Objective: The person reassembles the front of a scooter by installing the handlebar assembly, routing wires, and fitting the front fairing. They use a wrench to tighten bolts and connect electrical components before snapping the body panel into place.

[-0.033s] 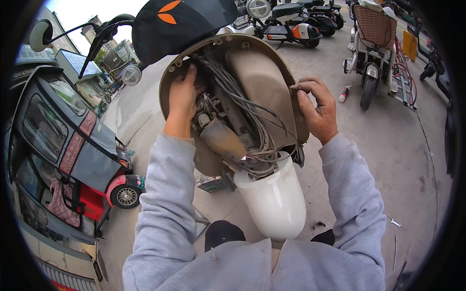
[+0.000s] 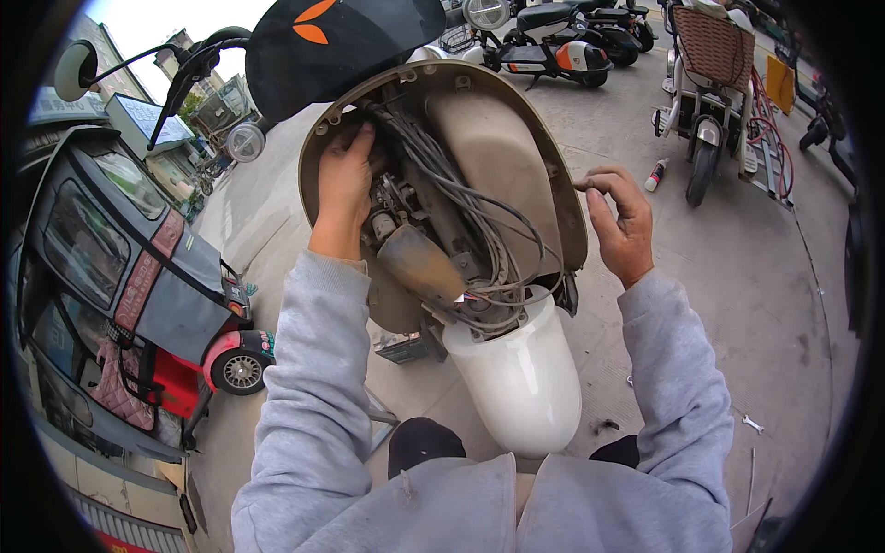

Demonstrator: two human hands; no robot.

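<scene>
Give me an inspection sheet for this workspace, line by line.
Surface: grey pavement, dark debris near the white fender.
Job's things: tan scooter shell, interior exposed; white fender below it.
Clutter: open-ended wrench and white-and-red bottle on the ground at right.
Hands: left hand inside the shell's left side, grip unclear; right hand at its right edge, contact unclear.
Cables: dark cable bundle running exposed through the shell toward the fender.
Surroundings: grey-and-red three-wheeler at left; orange-and-white scooter parked beyond.

Smooth, glossy fender (image 2: 518,387); matt, plastic-looking shell (image 2: 502,138)
</scene>
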